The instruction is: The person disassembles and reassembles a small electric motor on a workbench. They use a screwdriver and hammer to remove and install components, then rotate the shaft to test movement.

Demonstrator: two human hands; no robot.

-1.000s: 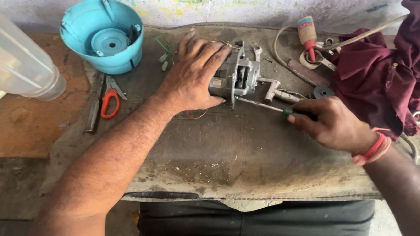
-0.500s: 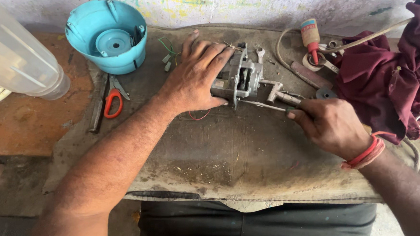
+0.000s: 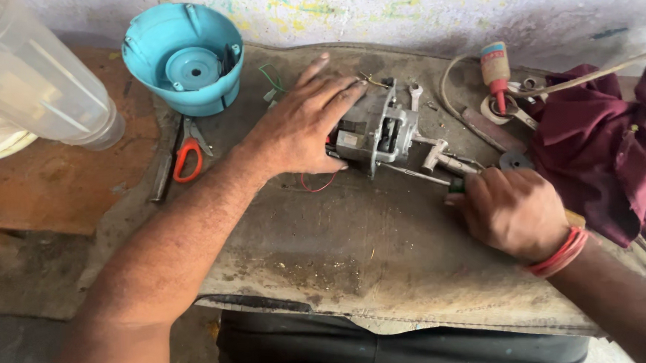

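Left hand [image 3: 302, 127] was spread flat, fingers splayed, pressing down on the small electric motor [image 3: 375, 131] sitting mid-bench on the worn mat [image 3: 356, 253]. Right hand [image 3: 512, 208] was curled tight around a screwdriver [image 3: 420, 174], its thin shaft reaching left to the motor's near side. Far left sat a turquoise plastic housing [image 3: 184, 56], with orange-handled pliers [image 3: 187, 155] just nearer, and a maroon cloth [image 3: 608, 144] bunched up on the right.

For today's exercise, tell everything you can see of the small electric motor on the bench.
The motor is a small grey metal unit lying on its side on the worn, dirty mat. Its frame is open, with dark inner parts showing. A thin red wire loops out below. The left hand presses on its left end; the right hand points a screwdriver at it.
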